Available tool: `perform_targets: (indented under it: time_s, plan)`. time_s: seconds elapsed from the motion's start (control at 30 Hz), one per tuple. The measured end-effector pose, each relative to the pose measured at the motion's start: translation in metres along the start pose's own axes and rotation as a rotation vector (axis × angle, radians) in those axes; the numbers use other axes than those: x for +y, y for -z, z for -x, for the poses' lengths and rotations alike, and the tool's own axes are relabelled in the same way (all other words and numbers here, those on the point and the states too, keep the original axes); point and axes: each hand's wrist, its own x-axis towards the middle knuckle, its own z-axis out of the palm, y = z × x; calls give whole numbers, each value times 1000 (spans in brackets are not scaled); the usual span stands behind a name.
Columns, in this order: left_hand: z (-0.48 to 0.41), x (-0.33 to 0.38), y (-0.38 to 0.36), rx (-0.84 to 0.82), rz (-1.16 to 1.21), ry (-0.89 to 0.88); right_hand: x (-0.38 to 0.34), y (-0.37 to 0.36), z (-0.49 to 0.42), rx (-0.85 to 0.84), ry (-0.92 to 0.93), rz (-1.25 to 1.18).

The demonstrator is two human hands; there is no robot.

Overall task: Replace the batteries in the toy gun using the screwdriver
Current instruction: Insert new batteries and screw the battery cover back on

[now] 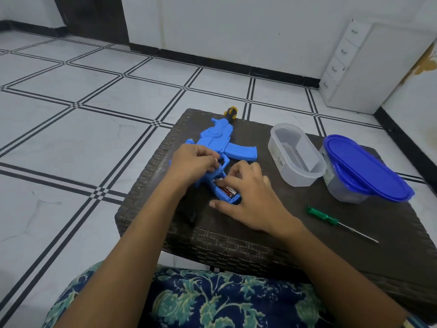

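A blue toy gun (221, 138) with a yellow and black muzzle lies on the dark woven table (307, 245). Its grip compartment is open and red batteries (228, 191) show inside. My left hand (192, 162) grips the gun's body near the trigger. My right hand (250, 200) rests over the open grip, its fingertips curled onto the batteries and its thumb stretched along the grip's lower edge. A screwdriver (340, 223) with a green handle lies on the table to the right, apart from both hands.
An open clear plastic tub (295, 155) stands right of the gun. Beside it a second tub (347, 188) carries loose blue lids (364, 164). A small black part (191, 217) lies near the table's left front edge. Tiled floor surrounds the table; white drawers stand at back right.
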Motion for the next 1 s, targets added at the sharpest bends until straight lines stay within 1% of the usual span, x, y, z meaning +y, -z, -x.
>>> perform_targets:
  time_s: [0.07,0.13,0.23,0.37,0.47,0.63,0.73,0.9,1.0]
  plan:
    - [0,1,0,2,3,-4,-2,0,-2,49,-24,-80]
    - [0,1,-1,3,7,-6,-2,2,-4,36,-43,-120]
    - [0,2,-1,1,-3,-6,-1,7,-9,-58,-87,-89]
    - [0,1,-1,-6,-4,-3,1,18,-13,-190,-122,-128]
    - [1,2,-1,-3,-9,-4,3,25,-11,-245,-127,-122]
    - [1,2,-1,2,-17,-5,2,34,-10,-260,-161,-216]
    - [1,3,-2,5,-24,-5,-4,30,-10,-263,-180,-192]
    - [1,2,-2,7,-27,-10,-10,27,-14,-207,-346,-266]
    - [1,2,-3,11,-28,-17,-17,21,-18,-170,-437,-222]
